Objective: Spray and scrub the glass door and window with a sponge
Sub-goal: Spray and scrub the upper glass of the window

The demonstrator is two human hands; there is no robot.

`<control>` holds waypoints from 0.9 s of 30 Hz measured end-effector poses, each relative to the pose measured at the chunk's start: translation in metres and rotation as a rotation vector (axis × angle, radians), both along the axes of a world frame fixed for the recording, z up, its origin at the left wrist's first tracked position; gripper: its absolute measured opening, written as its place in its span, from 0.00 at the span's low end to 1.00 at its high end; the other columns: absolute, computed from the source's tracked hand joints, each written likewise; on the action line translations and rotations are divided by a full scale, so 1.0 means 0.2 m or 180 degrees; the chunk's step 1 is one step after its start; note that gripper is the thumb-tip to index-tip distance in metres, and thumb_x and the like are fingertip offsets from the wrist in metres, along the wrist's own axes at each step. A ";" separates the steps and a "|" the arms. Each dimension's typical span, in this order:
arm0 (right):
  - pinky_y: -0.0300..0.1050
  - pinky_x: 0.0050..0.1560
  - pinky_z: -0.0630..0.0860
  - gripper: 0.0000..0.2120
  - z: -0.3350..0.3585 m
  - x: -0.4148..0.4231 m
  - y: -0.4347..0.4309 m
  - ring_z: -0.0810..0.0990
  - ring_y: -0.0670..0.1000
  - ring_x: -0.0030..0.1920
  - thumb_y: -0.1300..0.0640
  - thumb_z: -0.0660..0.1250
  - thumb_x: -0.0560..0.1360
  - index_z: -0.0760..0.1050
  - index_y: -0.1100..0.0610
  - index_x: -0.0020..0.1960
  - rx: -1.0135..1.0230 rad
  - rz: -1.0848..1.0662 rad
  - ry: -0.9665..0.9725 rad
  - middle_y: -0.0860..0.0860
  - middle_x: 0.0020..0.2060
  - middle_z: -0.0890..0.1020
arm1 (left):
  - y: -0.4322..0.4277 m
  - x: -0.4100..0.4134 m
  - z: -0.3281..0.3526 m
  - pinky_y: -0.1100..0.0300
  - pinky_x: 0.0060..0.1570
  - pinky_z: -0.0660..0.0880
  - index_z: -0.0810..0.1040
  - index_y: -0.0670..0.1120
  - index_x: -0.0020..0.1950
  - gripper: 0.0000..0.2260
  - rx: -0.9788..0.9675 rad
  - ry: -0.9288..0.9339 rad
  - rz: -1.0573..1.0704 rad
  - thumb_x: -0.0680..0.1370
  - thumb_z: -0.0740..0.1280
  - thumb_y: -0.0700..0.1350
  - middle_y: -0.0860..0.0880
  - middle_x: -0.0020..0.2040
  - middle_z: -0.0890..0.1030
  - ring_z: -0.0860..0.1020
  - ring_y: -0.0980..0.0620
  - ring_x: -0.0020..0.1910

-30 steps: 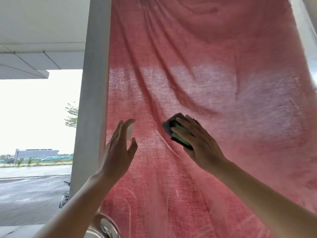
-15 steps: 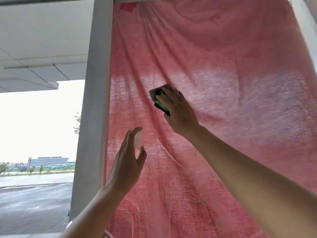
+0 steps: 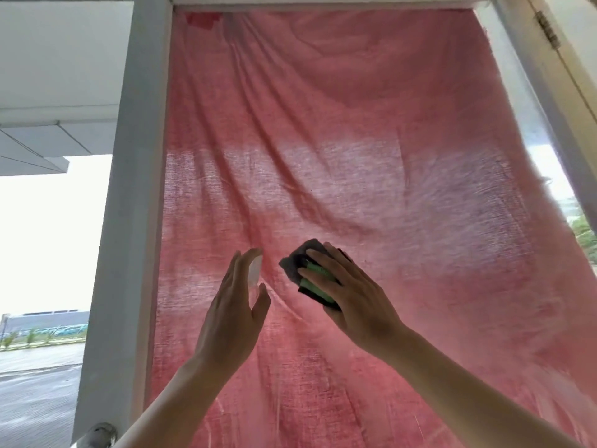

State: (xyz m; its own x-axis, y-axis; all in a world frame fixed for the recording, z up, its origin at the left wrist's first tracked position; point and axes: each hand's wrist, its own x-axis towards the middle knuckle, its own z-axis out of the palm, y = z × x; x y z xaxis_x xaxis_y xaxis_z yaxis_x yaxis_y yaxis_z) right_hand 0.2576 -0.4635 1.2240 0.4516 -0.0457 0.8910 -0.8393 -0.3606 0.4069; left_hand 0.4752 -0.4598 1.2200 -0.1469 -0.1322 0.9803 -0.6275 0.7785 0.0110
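Observation:
The glass door pane fills the view, with a red cloth hanging behind it. My right hand holds a green and dark grey sponge flat against the glass at mid height, with its fingers laid across it. Just left of it, my left hand is raised near the glass. It holds a small translucent spray bottle between thumb and fingers. Most of the bottle is hidden behind the hand.
The grey door frame runs down the left of the pane. A metal knob shows at the bottom left. A hinge sits on the frame at the top right. Outside on the left lies a wet road.
My right hand slid the sponge up the glass, then brought it back down beside my left hand. My left hand stayed raised with the bottle. The view tilted upward.

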 end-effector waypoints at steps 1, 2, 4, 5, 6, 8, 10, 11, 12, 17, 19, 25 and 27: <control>0.51 0.72 0.59 0.34 0.02 -0.04 0.00 0.55 0.52 0.76 0.61 0.75 0.69 0.67 0.51 0.72 -0.0026 -0.0007 -0.0114 0.49 0.74 0.64 | 0.00 -0.01 0.01 0.55 0.61 0.69 0.58 0.59 0.71 0.23 -0.0014 -0.0011 -0.0005 0.80 0.62 0.43 0.51 0.71 0.69 0.69 0.49 0.69; 0.52 0.71 0.60 0.35 0.05 -0.08 0.00 0.56 0.52 0.76 0.62 0.75 0.68 0.68 0.51 0.72 -0.0066 -0.0002 -0.0244 0.49 0.74 0.65 | 0.00 -0.02 0.01 0.55 0.62 0.69 0.58 0.59 0.71 0.23 -0.0037 -0.0011 -0.0006 0.80 0.62 0.43 0.51 0.72 0.69 0.69 0.49 0.69; 0.56 0.69 0.67 0.33 0.14 -0.14 0.00 0.56 0.52 0.75 0.63 0.74 0.69 0.68 0.53 0.72 -0.0114 0.0023 -0.0549 0.50 0.74 0.65 | 0.00 -0.03 0.02 0.53 0.64 0.68 0.58 0.59 0.71 0.23 -0.0061 0.0005 -0.0008 0.80 0.62 0.43 0.52 0.72 0.68 0.68 0.48 0.70; 0.56 0.68 0.69 0.32 0.19 -0.17 0.00 0.56 0.52 0.76 0.64 0.73 0.71 0.68 0.53 0.72 -0.0116 0.0033 -0.0719 0.50 0.74 0.64 | 0.00 -0.03 0.03 0.53 0.65 0.67 0.58 0.59 0.71 0.23 -0.0061 0.0007 -0.0012 0.80 0.62 0.43 0.52 0.72 0.68 0.67 0.49 0.71; 0.56 0.67 0.71 0.31 0.24 -0.18 0.00 0.55 0.52 0.76 0.64 0.71 0.72 0.67 0.53 0.73 -0.0102 0.0036 -0.0884 0.50 0.75 0.63 | 0.00 -0.04 0.03 0.54 0.65 0.66 0.57 0.60 0.71 0.24 -0.0066 -0.0002 -0.0014 0.80 0.62 0.44 0.53 0.72 0.67 0.66 0.49 0.72; 0.55 0.67 0.71 0.29 0.37 -0.18 0.00 0.52 0.51 0.77 0.62 0.67 0.76 0.64 0.52 0.74 -0.0048 0.0033 -0.1116 0.49 0.76 0.60 | -0.01 -0.04 0.03 0.57 0.65 0.64 0.56 0.61 0.71 0.24 -0.0089 -0.0029 0.0004 0.80 0.62 0.44 0.57 0.71 0.65 0.65 0.50 0.73; 0.55 0.69 0.68 0.28 0.50 -0.16 0.00 0.50 0.51 0.77 0.62 0.65 0.77 0.62 0.52 0.75 -0.0009 0.0045 -0.1195 0.49 0.76 0.58 | -0.01 -0.04 0.03 0.58 0.65 0.63 0.55 0.62 0.70 0.25 -0.0106 -0.0040 0.0019 0.80 0.62 0.44 0.60 0.70 0.63 0.64 0.51 0.73; 0.56 0.70 0.67 0.28 0.56 -0.14 0.00 0.50 0.51 0.77 0.62 0.64 0.78 0.62 0.52 0.75 -0.0004 0.0055 -0.1198 0.49 0.77 0.57 | -0.01 -0.04 0.04 0.59 0.65 0.62 0.55 0.62 0.70 0.24 -0.0119 -0.0045 0.0032 0.80 0.62 0.45 0.60 0.70 0.62 0.64 0.51 0.73; 0.56 0.70 0.66 0.27 0.62 -0.12 0.00 0.50 0.51 0.77 0.62 0.63 0.78 0.62 0.52 0.75 -0.0003 0.0064 -0.1191 0.49 0.77 0.57 | -0.01 -0.04 0.04 0.59 0.65 0.62 0.55 0.62 0.70 0.24 -0.0123 -0.0041 0.0045 0.80 0.62 0.45 0.61 0.70 0.62 0.64 0.51 0.73; 0.56 0.71 0.63 0.26 0.82 -0.02 -0.02 0.50 0.52 0.77 0.62 0.62 0.78 0.62 0.52 0.75 0.0041 0.0174 -0.1073 0.50 0.76 0.58 | -0.01 -0.07 0.06 0.56 0.65 0.66 0.56 0.61 0.71 0.25 -0.0102 0.0014 0.0032 0.80 0.63 0.43 0.60 0.69 0.63 0.66 0.50 0.72; 0.55 0.72 0.63 0.26 0.82 0.01 -0.03 0.51 0.52 0.77 0.62 0.63 0.77 0.64 0.53 0.74 0.0012 0.0209 -0.0882 0.50 0.76 0.60 | -0.01 -0.09 0.06 0.59 0.64 0.64 0.56 0.60 0.71 0.26 -0.0112 0.0040 0.0033 0.80 0.63 0.43 0.59 0.69 0.64 0.66 0.53 0.71; 0.51 0.72 0.60 0.26 0.66 0.05 -0.02 0.53 0.52 0.77 0.62 0.66 0.76 0.67 0.51 0.73 0.0069 0.0258 -0.0287 0.49 0.75 0.62 | 0.00 -0.14 0.06 0.59 0.60 0.67 0.57 0.59 0.71 0.25 -0.0088 0.0101 0.0090 0.80 0.63 0.43 0.51 0.72 0.68 0.70 0.53 0.66; 0.51 0.72 0.59 0.27 0.56 0.05 -0.01 0.53 0.52 0.77 0.62 0.67 0.75 0.67 0.51 0.72 0.0087 0.0259 -0.0146 0.49 0.74 0.63 | 0.01 -0.16 0.05 0.59 0.61 0.67 0.57 0.59 0.71 0.24 -0.0086 0.0068 0.0057 0.80 0.63 0.43 0.54 0.71 0.68 0.69 0.53 0.67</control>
